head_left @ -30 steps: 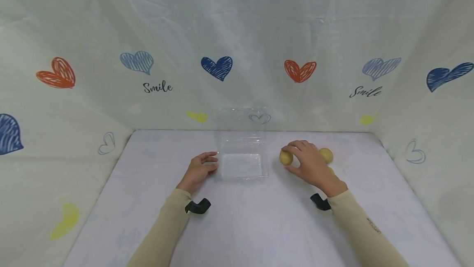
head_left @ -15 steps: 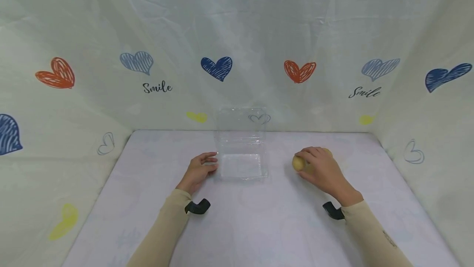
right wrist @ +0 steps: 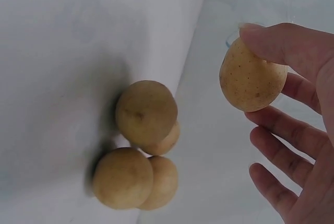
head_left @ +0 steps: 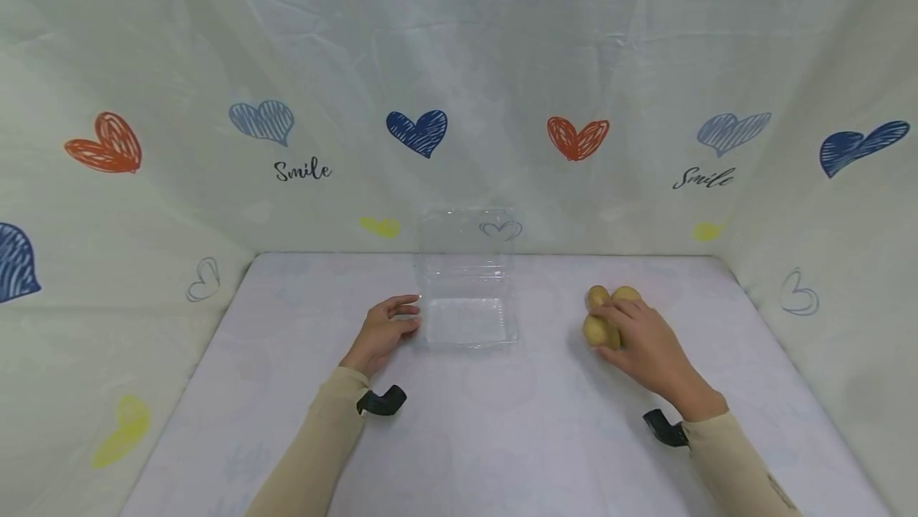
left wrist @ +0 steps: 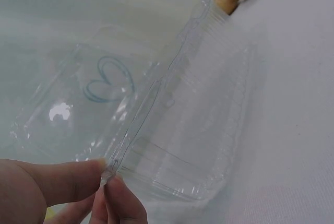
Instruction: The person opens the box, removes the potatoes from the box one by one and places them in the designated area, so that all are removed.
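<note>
Between the thumb and forefinger of my right hand (head_left: 645, 342) is a small potato (right wrist: 253, 78), pale brown and speckled. The other fingers are spread and slightly bent in the right wrist view. Several more potatoes (right wrist: 146, 112) lie clustered on the table beside the held one; in the head view my hand partly hides them. My left hand (head_left: 383, 334) pinches the rim of a clear plastic clamshell box (left wrist: 188, 119) at its left side, thumb against fingers. The box lid (head_left: 466, 234) stands raised at the back, and no potato shows inside the box.
A white cloth covers the table (head_left: 459, 429). Behind it hangs a pale curtain (head_left: 495, 63) printed with hearts and the word Smile, which also closes off both sides. A black wrist mount (head_left: 383, 401) juts from each sleeve.
My right hand has moved right and nearer to me with the potato, toward the cluster; more potatoes now show beside it. The left hand and the box have stayed put.
</note>
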